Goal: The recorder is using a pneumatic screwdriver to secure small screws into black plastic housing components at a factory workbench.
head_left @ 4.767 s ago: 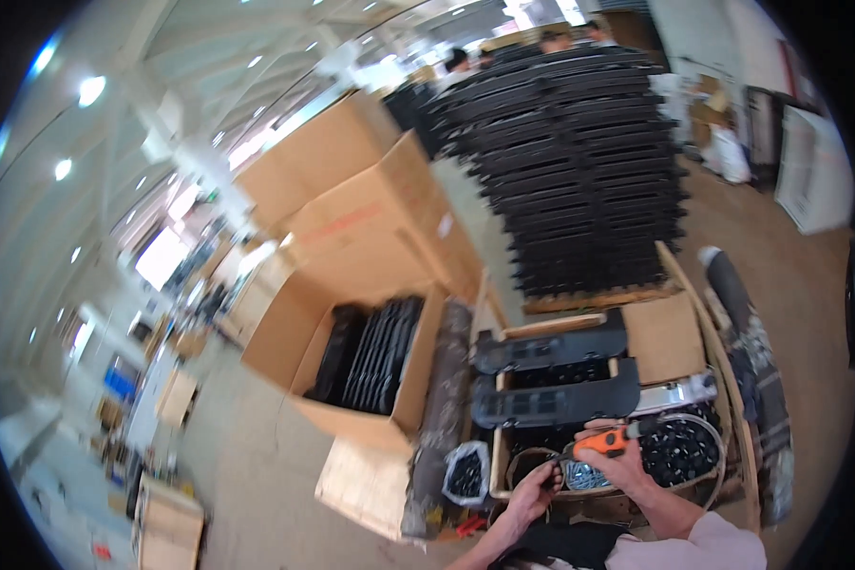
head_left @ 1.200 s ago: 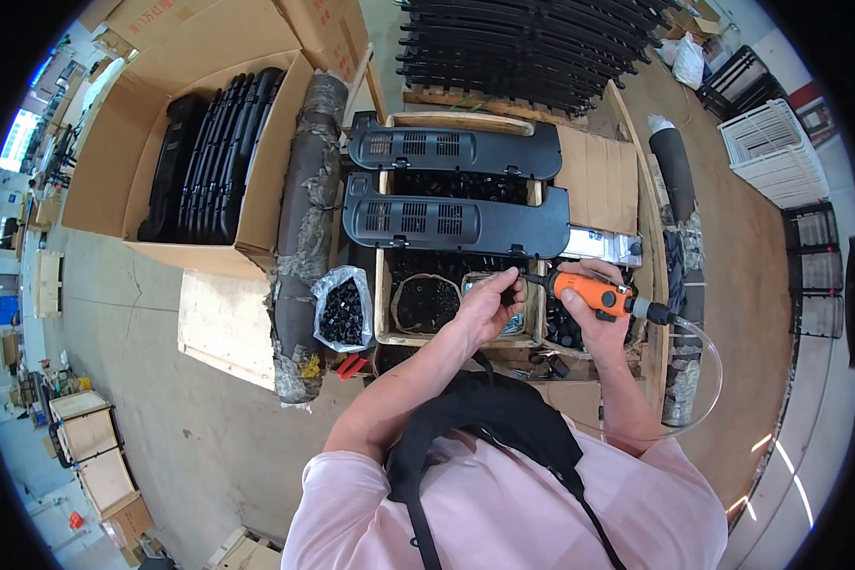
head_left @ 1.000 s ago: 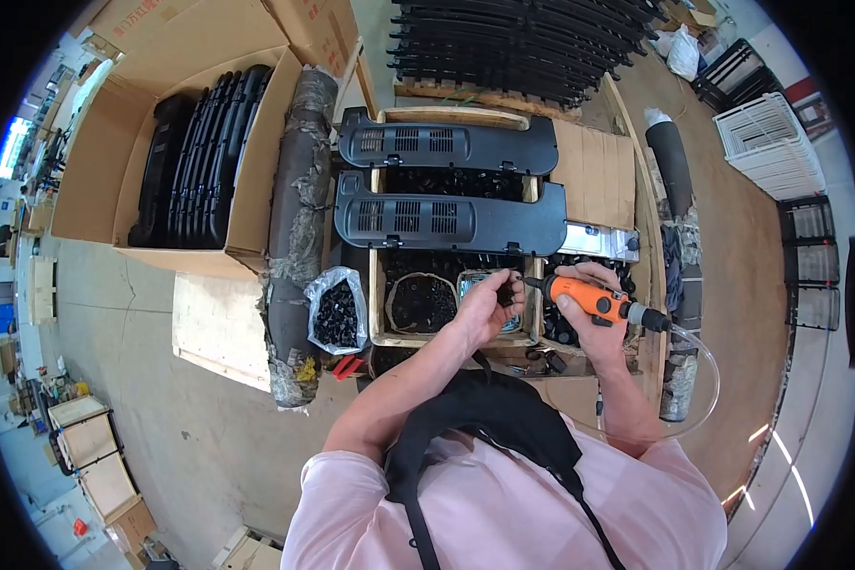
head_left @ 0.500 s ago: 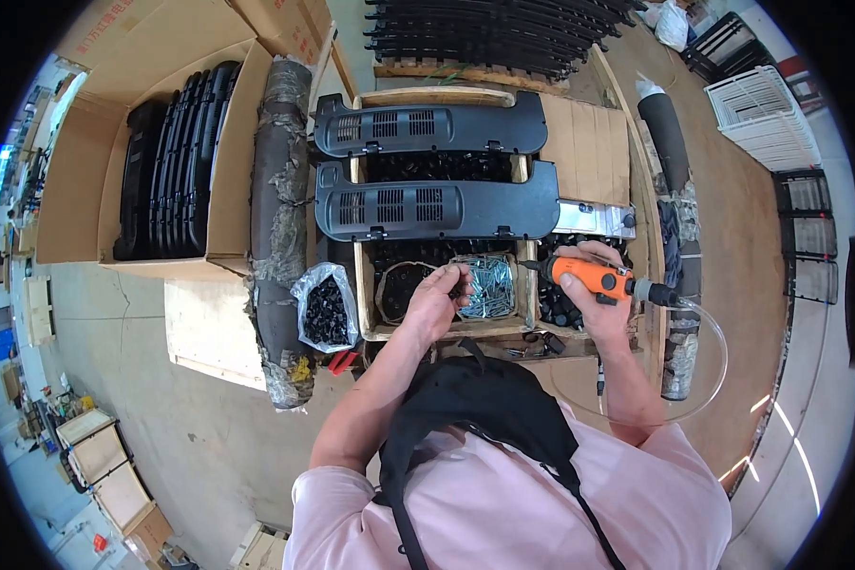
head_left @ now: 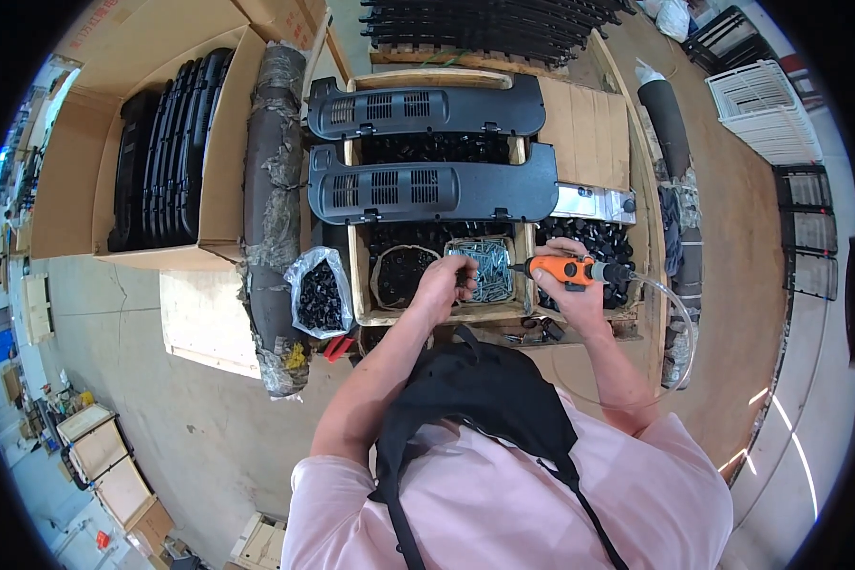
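Observation:
My right hand (head_left: 575, 296) is closed around an orange air screwdriver (head_left: 562, 270) with a black nose and a clear hose (head_left: 679, 313) at its back end. The driver lies level, its tip pointing left over the edge of a heap of silver screws (head_left: 489, 271). My left hand (head_left: 443, 287) is closed, its fingertips pinching a small black part (head_left: 465, 277) beside the screws; the fingers hide most of it. Left of that hand is a round container of small black parts (head_left: 405, 275). Two dark grey vented plastic panels (head_left: 437, 185) lie across the wooden crate (head_left: 359, 271) beyond my hands.
A bag of small black pieces (head_left: 320, 294) stands left of the crate, with red-handled pliers (head_left: 338, 349) near it. A wrapped roll (head_left: 274, 209) runs beside a cardboard box (head_left: 226, 161) of black panels. More black parts (head_left: 594, 242) lie right of the screws.
My right hand has brought the screwdriver left, its tip now closer to my left hand and the screws. The left hand stays closed near the screws. The whole view has shifted slightly.

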Tool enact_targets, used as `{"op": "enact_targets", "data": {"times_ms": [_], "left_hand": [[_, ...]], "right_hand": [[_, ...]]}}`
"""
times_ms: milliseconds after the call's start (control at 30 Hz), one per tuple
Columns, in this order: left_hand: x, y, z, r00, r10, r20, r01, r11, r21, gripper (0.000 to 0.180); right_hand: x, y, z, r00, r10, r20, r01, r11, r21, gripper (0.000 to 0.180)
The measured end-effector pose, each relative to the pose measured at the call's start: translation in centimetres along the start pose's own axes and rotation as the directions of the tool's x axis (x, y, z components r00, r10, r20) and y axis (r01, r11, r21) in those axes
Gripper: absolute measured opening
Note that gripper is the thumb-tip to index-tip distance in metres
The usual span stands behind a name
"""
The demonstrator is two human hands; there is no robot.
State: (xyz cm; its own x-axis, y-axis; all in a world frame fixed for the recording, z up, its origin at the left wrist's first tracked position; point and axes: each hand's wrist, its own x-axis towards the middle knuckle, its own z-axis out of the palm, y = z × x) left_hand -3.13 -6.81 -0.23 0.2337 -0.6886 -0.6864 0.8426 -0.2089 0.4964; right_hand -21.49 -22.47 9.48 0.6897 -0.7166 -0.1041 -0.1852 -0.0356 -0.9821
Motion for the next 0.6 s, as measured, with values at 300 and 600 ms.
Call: {"op": "enact_targets", "data": {"times_ms": [300, 600], "left_hand": [[6.3, -2.2, 1.5, 0.974, 0.227, 0.025, -0.092, 0.292, 0.952, 0.040], [5.0, -3.4, 1.4, 0.973, 0.164, 0.165, -0.132, -0.196, 0.972, 0.028]], "right_hand": [[-1.4, -0.8, -1.5, 0.999, -0.002, -0.050, 0.001, 1.000, -0.014, 0.048], [-2.8, 0.1, -3.1, 0.994, 0.027, -0.105, -0.019, 0.997, 0.079, 0.049]]}}
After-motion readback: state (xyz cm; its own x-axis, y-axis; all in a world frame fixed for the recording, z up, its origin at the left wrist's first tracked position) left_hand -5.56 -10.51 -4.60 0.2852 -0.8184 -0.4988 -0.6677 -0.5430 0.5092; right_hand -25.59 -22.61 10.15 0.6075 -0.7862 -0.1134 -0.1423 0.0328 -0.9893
